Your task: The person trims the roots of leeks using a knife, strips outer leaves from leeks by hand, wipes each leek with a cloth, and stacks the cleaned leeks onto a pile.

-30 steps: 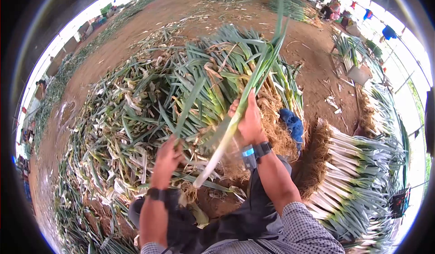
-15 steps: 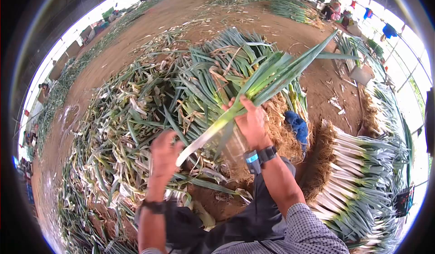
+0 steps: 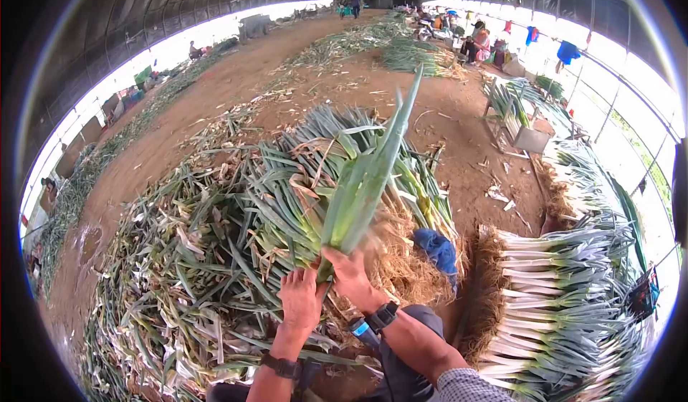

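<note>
A leek point(image 3: 362, 194) with broad green leaves stands nearly upright in front of me, leaves pointing away. My right hand point(image 3: 351, 280) is closed around its stalk, thumb uppermost. Close beside it, my left hand point(image 3: 299, 302) has its fingers curled at the same stalk; the lower end is hidden behind the hands. Behind the held leek lies a heap of untrimmed leeks point(image 3: 276, 198), their brown roots point(image 3: 401, 276) facing right. A blue cloth point(image 3: 436, 251) rests on those roots.
Loose stripped leaves point(image 3: 179, 280) are heaped at left. Cleaned leeks point(image 3: 537, 287) lie in a long row at right, roots inward. A pale box point(image 3: 532, 140) stands farther right. People point(image 3: 479, 44) sit in the distance beside other leek piles.
The leek has swung from slanting right to nearly upright. My left hand, apart before with spread fingers, has come in against the stalk beside my right hand. The view has tilted up.
</note>
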Motion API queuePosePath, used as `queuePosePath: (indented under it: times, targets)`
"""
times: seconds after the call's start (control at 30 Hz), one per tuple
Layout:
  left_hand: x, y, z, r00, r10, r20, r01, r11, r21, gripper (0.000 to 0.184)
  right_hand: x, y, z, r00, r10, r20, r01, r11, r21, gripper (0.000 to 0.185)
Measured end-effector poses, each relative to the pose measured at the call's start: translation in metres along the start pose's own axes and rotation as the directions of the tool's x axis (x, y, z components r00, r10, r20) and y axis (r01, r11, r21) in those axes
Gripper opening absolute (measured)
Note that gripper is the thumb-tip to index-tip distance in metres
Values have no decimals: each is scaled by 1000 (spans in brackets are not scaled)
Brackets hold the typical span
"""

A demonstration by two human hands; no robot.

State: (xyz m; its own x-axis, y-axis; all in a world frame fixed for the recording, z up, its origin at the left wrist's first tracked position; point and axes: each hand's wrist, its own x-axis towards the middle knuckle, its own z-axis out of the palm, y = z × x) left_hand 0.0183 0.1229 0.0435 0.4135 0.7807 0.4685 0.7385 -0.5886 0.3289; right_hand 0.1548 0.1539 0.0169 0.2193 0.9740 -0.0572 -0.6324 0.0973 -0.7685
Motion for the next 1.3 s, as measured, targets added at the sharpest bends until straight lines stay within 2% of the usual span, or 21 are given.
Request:
queuePosePath:
  times: [0.13, 0.17, 0.23, 0.33, 0.37, 0.4, 0.47, 0.53, 0.67, 0.73, 0.8, 0.87, 0.9, 0.93, 0.97, 1.0, 1.1, 1.13, 1.17, 1.2, 1.3]
  targets:
    - [-3, -3, 3, 996, 37, -81, -38, 999, -8, 25, 1, -17, 9, 992, 67, -104, -69, 998, -16, 16]
    - [-4, -9, 1, 991, 67, -112, -70, 997, -25, 21, 8, -11, 3, 988, -106, -109, 88, 983, -160, 21]
    - [-17, -26, 2, 996, -41, -84, 31, 993, -111, 21, 9, -6, -14, 972, -230, 38, 232, 937, -262, 24]
    - [-36, -47, -24, 981, -131, -143, 108, 982, -157, 20, 16, -2, -31, 973, -131, 191, 129, 991, 24, 30]
    - [-47, -61, -32, 969, -215, -123, 188, 962, -196, 20, 29, -10, -34, 986, -24, 167, 14, 998, 63, 35]
    - [-57, -78, -43, 952, -287, -107, 256, 937, -236, 21, 34, -11, -35, 988, -75, 135, 66, 995, 70, 30]
    - [-82, -104, -78, 851, -513, -111, 486, 850, -205, 19, 41, -8, -38, 999, 0, -42, 2, 998, 62, 31]
    - [-107, -131, -117, 681, -708, -185, 643, 699, -312, 18, 38, -15, -43, 999, -32, 14, 29, 991, 132, 30]
    - [-199, -230, -209, 505, -762, -406, 696, 637, -331, 24, 60, -16, -66, 994, -113, 7, 110, 978, 178, 32]
    - [-248, -275, -255, 216, -794, -568, 604, 566, -562, 25, 56, -32, -71, 986, -149, -79, 158, 979, 128, 31]
    - [-315, -319, -314, 72, -799, -597, 808, 398, -434, 30, 66, -42, -88, 971, -221, -92, 232, 965, 126, 25]
    - [-327, -303, -334, 206, -769, -605, 977, 195, 84, 46, 75, -51, -98, 979, -194, -62, 202, 966, 159, 21]
    - [-334, -295, -324, 381, -672, -635, 920, 340, 192, 63, 76, -47, -99, 984, -173, -41, 178, 969, 171, 19]
    - [-331, -292, -312, 452, -686, -570, 888, 407, 215, 67, 76, -45, -97, 988, -152, -19, 153, 971, 183, 18]
    - [-281, -232, -296, 305, -873, -379, 928, 362, -88, 59, 74, -44, -88, 991, -133, 12, 128, 972, 196, 17]
    - [-271, -226, -266, 379, -891, -249, 864, 437, -250, 54, 67, -44, -75, 990, -137, 41, 126, 970, 206, 15]
    - [-192, -139, -177, 835, -549, -45, 551, 833, 54, 57, 44, -45, -32, 984, -130, 124, 95, 964, 250, 13]
    - [-153, -83, -172, 720, -681, 132, 691, 721, -46, 61, 41, -43, -24, 983, -112, 148, 68, 959, 275, 13]
    - [-163, -97, -134, 888, -453, 83, 460, 878, -129, 57, 40, -40, -21, 980, -85, 181, 27, 953, 302, 15]
    - [-152, -82, -124, 866, -461, 192, 499, 783, -371, 53, 38, -39, -18, 980, -85, 181, 34, 963, 269, 16]
    - [-156, -74, -89, 897, -409, 168, 441, 805, -397, 30, 30, -47, -12, 985, -71, 156, 37, 977, 211, 16]
